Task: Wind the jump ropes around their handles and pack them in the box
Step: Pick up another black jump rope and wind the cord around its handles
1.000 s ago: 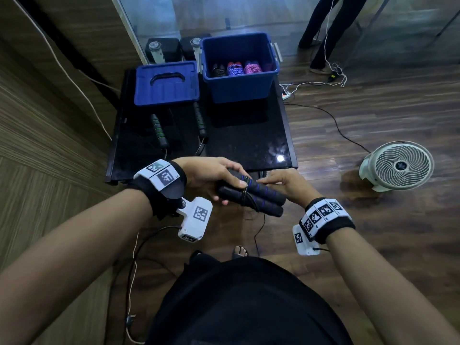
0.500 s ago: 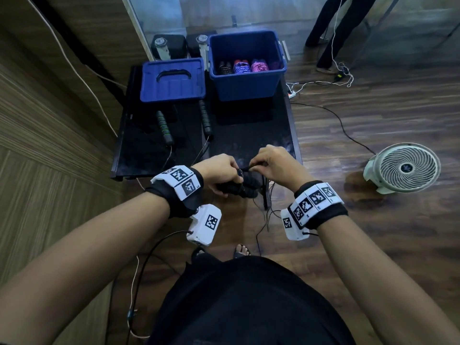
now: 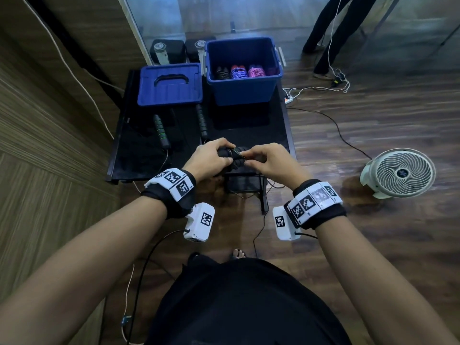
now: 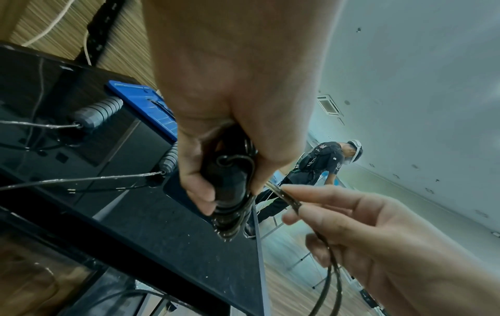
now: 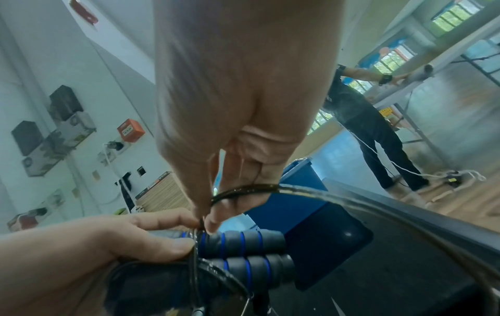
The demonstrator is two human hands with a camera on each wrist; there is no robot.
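Note:
My left hand (image 3: 222, 156) grips a pair of black foam jump rope handles with blue rings (image 5: 243, 250), held side by side over the front edge of the black table (image 3: 249, 130). Several turns of black cord (image 4: 232, 222) lie around them. My right hand (image 3: 249, 159) pinches the loose cord (image 5: 243, 190) between thumb and forefinger, right at the handles. The open blue box (image 3: 242, 89) stands at the back of the table with three wound ropes (image 3: 239, 72) inside. A second rope, unwound, lies on the table: one green-ringed handle (image 3: 160, 129) and one dark handle (image 3: 201, 123).
The blue lid (image 3: 170, 84) lies to the left of the box. A white floor fan (image 3: 398, 173) stands to the right on the wooden floor. Cables and a power strip (image 3: 288, 99) trail behind the table. Another person's legs (image 3: 323, 33) stand at the back right.
Both hands have moved forward with the handles to the table's front edge. My right hand has gone from the handles' end to pinching the cord on top of them.

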